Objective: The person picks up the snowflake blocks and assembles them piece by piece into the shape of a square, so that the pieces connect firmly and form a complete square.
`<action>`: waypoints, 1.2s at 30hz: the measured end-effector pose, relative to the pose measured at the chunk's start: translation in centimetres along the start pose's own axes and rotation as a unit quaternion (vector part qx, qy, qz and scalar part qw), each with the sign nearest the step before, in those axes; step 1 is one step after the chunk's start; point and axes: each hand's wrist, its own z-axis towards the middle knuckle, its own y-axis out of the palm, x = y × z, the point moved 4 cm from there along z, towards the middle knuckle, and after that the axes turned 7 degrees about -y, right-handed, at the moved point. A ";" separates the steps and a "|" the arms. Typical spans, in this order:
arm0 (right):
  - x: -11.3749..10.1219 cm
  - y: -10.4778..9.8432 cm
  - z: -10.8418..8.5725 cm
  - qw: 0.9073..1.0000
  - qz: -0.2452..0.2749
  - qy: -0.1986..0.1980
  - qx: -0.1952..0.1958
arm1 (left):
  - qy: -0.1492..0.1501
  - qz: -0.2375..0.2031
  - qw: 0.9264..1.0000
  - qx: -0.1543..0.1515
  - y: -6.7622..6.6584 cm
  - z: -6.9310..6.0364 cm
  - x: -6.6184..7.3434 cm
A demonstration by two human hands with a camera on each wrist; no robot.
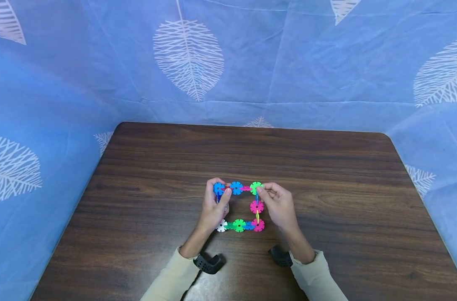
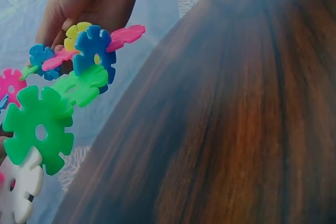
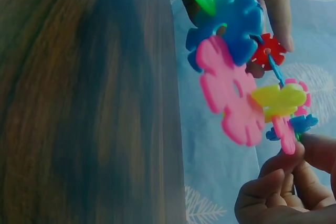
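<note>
A square ring of linked plastic snowflake discs (image 1: 239, 226) is held up in both hands, in pink, green, blue, white and yellow. My left hand (image 1: 211, 213) grips its left side, with the thumb by a blue disc (image 1: 236, 188) on the top row; some left-side discs are hidden behind this hand. At the upper right corner my right hand (image 1: 282, 207) pinches the ring by a green disc (image 1: 256, 187). In the left wrist view, a large green disc (image 2: 41, 129) joins a white disc (image 2: 21, 187). A red disc (image 3: 269, 52) shows near the left fingers in the right wrist view.
Below the hands lies a dark wooden table (image 1: 157, 175). Blue cloth (image 1: 258, 58) with white leaf prints hangs behind it and at both sides. Black wrist devices (image 1: 209, 264) sit on both wrists, by the light sleeves (image 1: 172, 278).
</note>
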 end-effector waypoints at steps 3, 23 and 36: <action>-0.1 0.0 0.1 1.000 0.006 -0.001 0.002 | -0.004 0.013 1.000 0.005 0.1 0.0 -0.1; -0.2 0.1 -0.1 0.997 0.009 -0.073 0.005 | 0.008 0.038 0.999 0.007 -0.2 0.3 0.0; -1.4 0.2 0.0 0.998 -0.032 -0.060 0.017 | 0.009 0.081 0.997 0.016 0.0 0.2 0.6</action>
